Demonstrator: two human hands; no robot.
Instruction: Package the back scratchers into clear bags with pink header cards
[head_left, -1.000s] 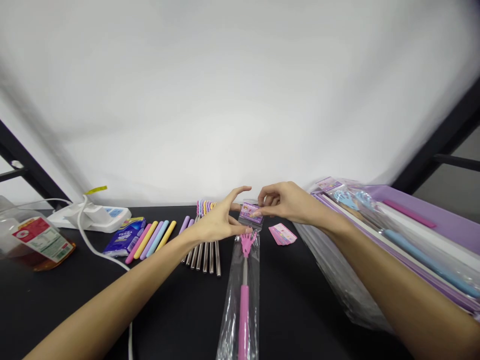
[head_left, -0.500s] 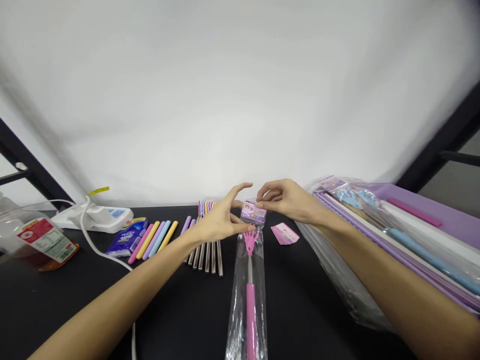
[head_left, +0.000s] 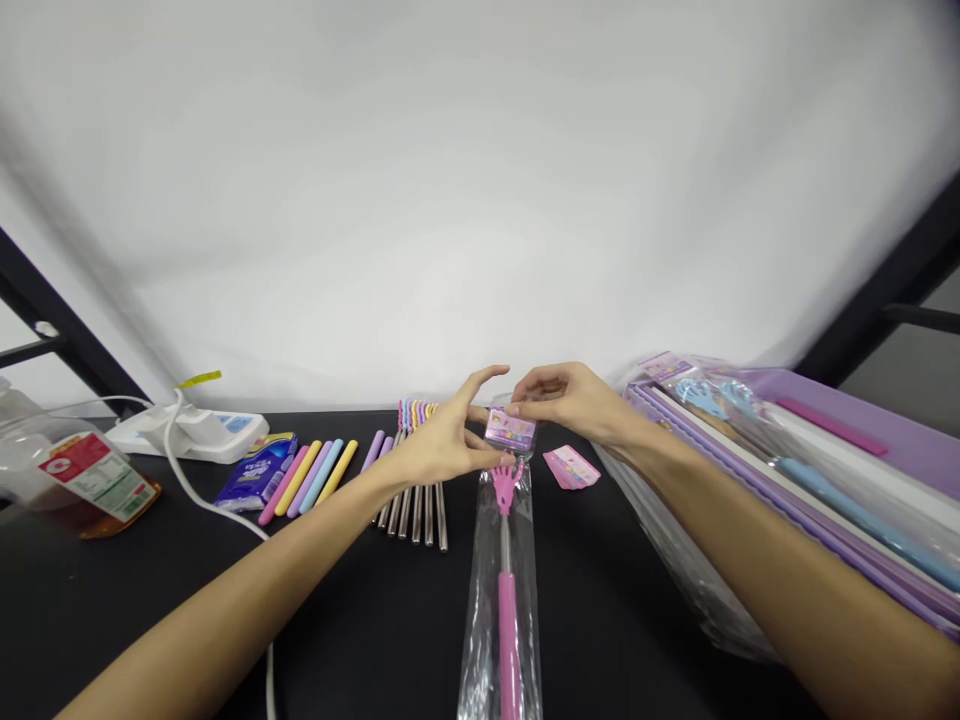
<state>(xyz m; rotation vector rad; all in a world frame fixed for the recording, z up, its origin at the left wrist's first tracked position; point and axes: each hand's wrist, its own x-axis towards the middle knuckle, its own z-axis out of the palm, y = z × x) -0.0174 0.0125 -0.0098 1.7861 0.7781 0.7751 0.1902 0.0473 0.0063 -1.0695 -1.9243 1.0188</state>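
Right hand (head_left: pixel 571 400) pinching the top edge of the purple header card (head_left: pixel 510 430), more of the card's face showing than in the earlier frame. Left hand (head_left: pixel 442 445) spread, fingertips just at the card's lower edge. Clear bag (head_left: pixel 501 610) with pink back scratcher (head_left: pixel 508 600) lying on black surface (head_left: pixel 637 680), slightly further right; pink cards (head_left: pixel 571 467) just beside.

1. Scratcher (head_left: pixel 508 610): pink handle and claw, lower middle of the frame.
2. Card (head_left: pixel 510 430): lilac with a multicoloured print, centre.
3. Handles (head_left: pixel 307 478): pastel pink, yellow, lilac and blue, left of centre.
4. Table (head_left: pixel 360 640): plain black.
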